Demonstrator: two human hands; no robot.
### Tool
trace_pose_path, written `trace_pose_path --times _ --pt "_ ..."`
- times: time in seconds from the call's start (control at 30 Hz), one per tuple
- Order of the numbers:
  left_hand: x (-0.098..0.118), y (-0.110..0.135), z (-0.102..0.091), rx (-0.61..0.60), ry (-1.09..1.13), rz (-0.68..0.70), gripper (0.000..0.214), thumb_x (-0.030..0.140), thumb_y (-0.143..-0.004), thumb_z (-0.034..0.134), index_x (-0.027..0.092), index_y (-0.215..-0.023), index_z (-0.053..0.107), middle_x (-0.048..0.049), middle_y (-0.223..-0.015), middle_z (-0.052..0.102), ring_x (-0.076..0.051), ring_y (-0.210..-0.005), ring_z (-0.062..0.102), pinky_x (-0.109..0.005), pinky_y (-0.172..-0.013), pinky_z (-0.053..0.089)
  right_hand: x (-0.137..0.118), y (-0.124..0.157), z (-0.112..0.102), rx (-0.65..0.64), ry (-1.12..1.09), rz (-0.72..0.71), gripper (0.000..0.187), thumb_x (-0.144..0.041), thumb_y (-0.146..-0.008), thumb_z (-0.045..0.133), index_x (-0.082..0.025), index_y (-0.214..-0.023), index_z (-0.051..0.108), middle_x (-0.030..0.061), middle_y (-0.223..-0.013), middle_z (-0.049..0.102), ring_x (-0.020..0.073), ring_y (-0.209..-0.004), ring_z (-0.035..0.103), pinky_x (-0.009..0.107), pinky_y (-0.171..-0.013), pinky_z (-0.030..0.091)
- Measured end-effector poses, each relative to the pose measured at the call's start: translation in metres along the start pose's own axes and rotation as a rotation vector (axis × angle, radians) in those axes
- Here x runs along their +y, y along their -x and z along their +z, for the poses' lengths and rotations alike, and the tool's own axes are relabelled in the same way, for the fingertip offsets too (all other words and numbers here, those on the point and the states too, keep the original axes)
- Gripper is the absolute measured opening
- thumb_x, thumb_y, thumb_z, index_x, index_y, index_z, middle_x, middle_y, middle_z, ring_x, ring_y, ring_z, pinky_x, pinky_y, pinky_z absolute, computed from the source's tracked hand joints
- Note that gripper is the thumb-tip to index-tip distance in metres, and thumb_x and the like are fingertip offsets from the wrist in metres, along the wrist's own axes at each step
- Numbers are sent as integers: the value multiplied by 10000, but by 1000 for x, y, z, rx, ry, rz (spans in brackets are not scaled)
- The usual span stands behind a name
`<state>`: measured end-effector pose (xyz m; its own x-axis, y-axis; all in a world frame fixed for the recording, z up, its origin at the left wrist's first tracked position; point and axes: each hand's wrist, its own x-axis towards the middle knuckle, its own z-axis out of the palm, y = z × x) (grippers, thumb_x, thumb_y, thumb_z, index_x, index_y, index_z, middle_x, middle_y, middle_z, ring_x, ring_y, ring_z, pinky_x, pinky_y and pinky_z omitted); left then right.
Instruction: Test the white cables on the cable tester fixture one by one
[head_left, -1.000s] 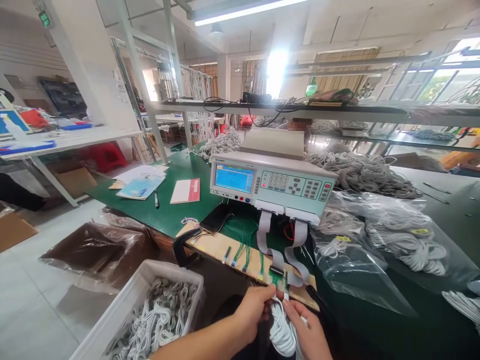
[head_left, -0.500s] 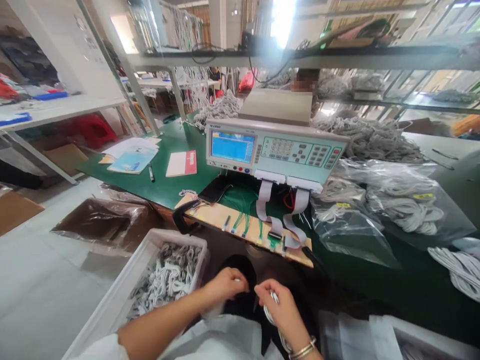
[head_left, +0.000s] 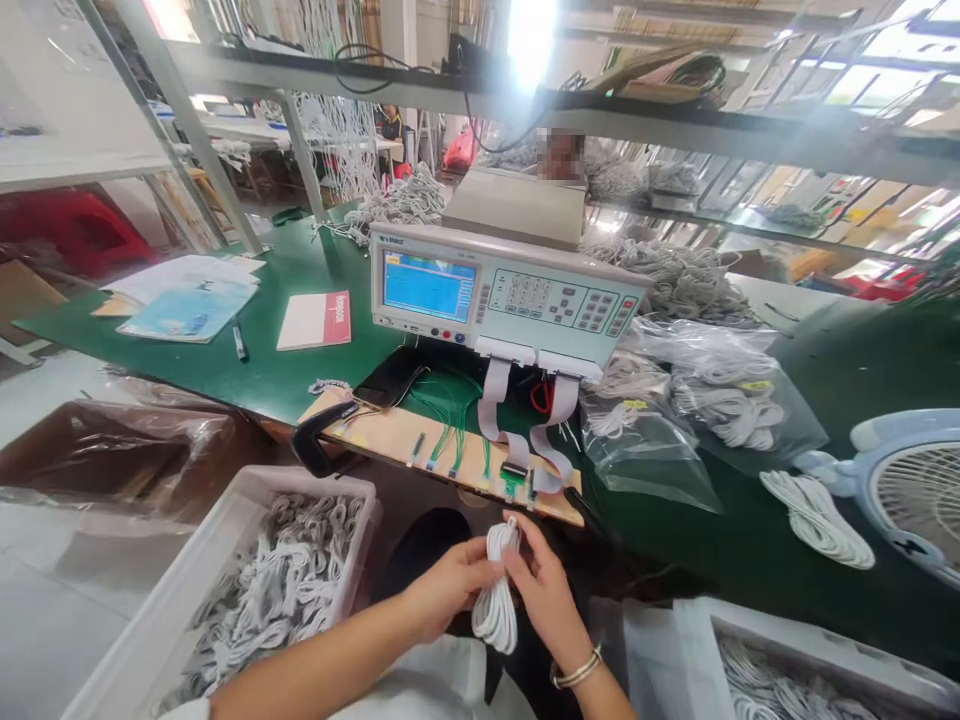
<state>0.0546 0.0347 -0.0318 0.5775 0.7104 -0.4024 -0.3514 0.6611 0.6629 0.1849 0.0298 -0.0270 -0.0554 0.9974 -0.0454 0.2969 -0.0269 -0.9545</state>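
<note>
Both hands' fingers (head_left: pixel 480 572) closed on white coiled cable bundle (head_left: pixel 496 600); light, floppy, loops slip; pinch near top, between fingertips.

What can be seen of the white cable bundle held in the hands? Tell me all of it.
The white cable bundle is a thin white cord, plastic-looking, wound into a long narrow coil of many loops. It hangs upright, pinched tighter near its top and fanning into looped ends at the bottom. The left hand closes on its left side and the right hand grips its upper right, fingers at the top end. It is held in the air just in front of the wooden test board at the green table's edge.
</note>
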Motion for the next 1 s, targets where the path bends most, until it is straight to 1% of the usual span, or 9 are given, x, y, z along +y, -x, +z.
trace_pose_path --times 0.07,0.17,0.37,0.47,0.6,0.73,0.83,0.9,1.0 --pt "3 1 1 -21 75 -54 327 299 -635 593 170 -933 553 -52 -800 597 -140 -658 551 -244 -601 392 1 8 -12 57 94 -42 383 -274 -769 458 -238 -1149 417 60 -1167 454 207 -1027 436 344 -858 363" --pt "3 2 5 -25 106 -58 295 277 -629 585 171 -904 566 -55 -790 602 -154 -666 566 -272 -633 404 4 20 -19 184 223 -71 373 -282 -782 439 -239 -1151 416 72 -1141 451 209 -983 459 323 -766 433" --pt "-7 1 14 57 -20 -37 310 307 -588 627 175 -864 577 -22 -702 592 -124 -570 549 -250 -587 392 9 31 -15 219 517 -216 388 -286 -792 427 -278 -1179 394 63 -1062 473 227 -994 438 389 -846 374" --pt "-13 -2 12 86 -10 -47 347 306 -581 633 176 -896 564 -20 -685 585 -123 -575 544 -241 -573 388 12 35 -13 265 540 -255 333 -294 -781 444 -249 -1110 449 78 -1048 491 242 -974 454 402 -828 375" --pt "-10 -3 11 83 51 -87 551 255 -579 635 278 -1091 431 -12 -807 573 -97 -567 522 -230 -548 390 11 37 -10 254 333 -151 228 -304 -792 421 -193 -990 437 78 -866 594 213 -792 554 346 -712 419" --pt "2 1 16 -14 8 -124 644 235 -561 650 360 -1124 365 -1 -910 540 -107 -621 523 -276 -583 419 5 28 -11 258 8 13 319 -352 -753 481 -163 -1006 433 45 -711 642 194 -680 584 292 -645 435" --pt "7 -2 16 113 -143 161 502 226 -556 661 271 -1025 489 -25 -981 523 -144 -812 502 -269 -705 399 2 15 -14 218 -211 116 347 -402 -704 535 -133 -923 531 39 -628 634 172 -556 563 259 -519 429" --pt "9 -7 13 208 -238 359 361 256 -588 642 201 -932 549 -35 -911 543 -138 -803 486 -235 -716 380 3 6 -17 179 -315 171 337 -415 -682 558 -128 -856 580 21 -569 611 141 -470 520 236 -439 388" --pt "10 -15 5 188 -225 419 304 304 -615 618 163 -876 555 -11 -728 545 -104 -639 474 -214 -605 381 2 -3 -21 124 -403 217 296 -382 -668 590 -145 -844 609 -8 -534 588 104 -423 471 213 -412 347"
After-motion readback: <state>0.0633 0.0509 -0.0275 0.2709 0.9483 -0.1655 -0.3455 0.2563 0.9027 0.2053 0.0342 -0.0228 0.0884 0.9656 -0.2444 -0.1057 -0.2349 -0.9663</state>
